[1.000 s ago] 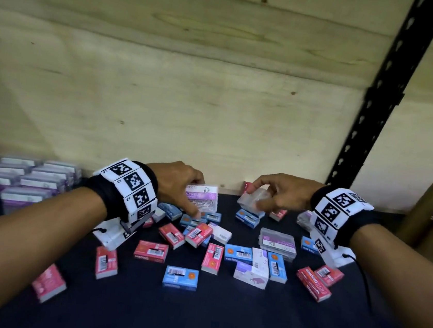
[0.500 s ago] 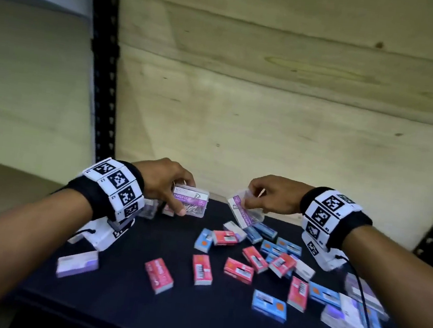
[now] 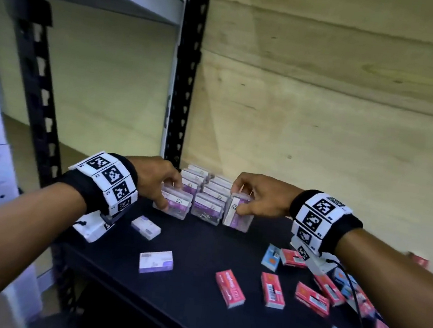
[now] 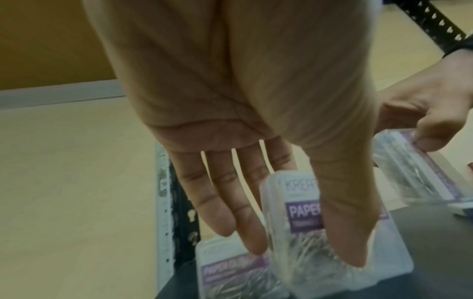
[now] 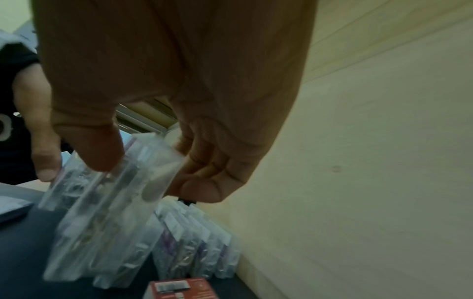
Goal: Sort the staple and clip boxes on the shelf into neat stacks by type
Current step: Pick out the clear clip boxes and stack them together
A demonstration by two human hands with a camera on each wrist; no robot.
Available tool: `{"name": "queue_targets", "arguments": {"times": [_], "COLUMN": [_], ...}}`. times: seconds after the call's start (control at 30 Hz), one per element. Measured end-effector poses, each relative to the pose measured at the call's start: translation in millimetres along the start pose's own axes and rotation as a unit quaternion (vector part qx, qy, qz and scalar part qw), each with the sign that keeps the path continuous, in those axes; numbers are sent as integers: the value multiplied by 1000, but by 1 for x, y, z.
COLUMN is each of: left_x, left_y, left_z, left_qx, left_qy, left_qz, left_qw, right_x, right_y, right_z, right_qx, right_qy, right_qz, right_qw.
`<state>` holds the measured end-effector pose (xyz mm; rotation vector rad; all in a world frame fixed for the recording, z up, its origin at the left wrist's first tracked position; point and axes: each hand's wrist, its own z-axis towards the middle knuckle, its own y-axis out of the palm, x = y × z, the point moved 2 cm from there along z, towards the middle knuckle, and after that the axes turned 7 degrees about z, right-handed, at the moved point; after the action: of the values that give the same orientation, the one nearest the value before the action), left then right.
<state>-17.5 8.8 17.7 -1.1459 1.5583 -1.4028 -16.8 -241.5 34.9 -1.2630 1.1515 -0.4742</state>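
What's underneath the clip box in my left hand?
Another clear paper clip box lies below the held clip box, which the left hand pinches; whether they touch is hidden.

Clear plastic paper-clip boxes with purple labels [image 3: 208, 190] stand in stacked rows at the black shelf's [image 3: 193, 309] back-left corner, while red [image 3: 229, 288] and blue staple boxes [image 3: 270, 257] lie scattered right.

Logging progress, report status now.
Left hand grips clear paper clip box; right hand grips another, both at clip stacks. Red staple boxes unsorted. Nothing blocking.
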Motion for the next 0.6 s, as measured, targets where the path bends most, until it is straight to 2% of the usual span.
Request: {"name": "queue_targets", "arguments": {"times": [0.3, 0.6], "left_x": [-28, -34], "left_y": [19, 22], "left_z": [5, 6], "left_qx": [-38, -33], "left_qy": [-26, -15], "left_qz": [1, -16], "left_qw": [999, 999], "right_x": [-11, -16], "right_y": [41, 59], "right_z": [15, 28], "right_qx": [37, 54], "right_qy": [-35, -3], "right_qz": [28, 45], "right_qw": [998, 998]}}
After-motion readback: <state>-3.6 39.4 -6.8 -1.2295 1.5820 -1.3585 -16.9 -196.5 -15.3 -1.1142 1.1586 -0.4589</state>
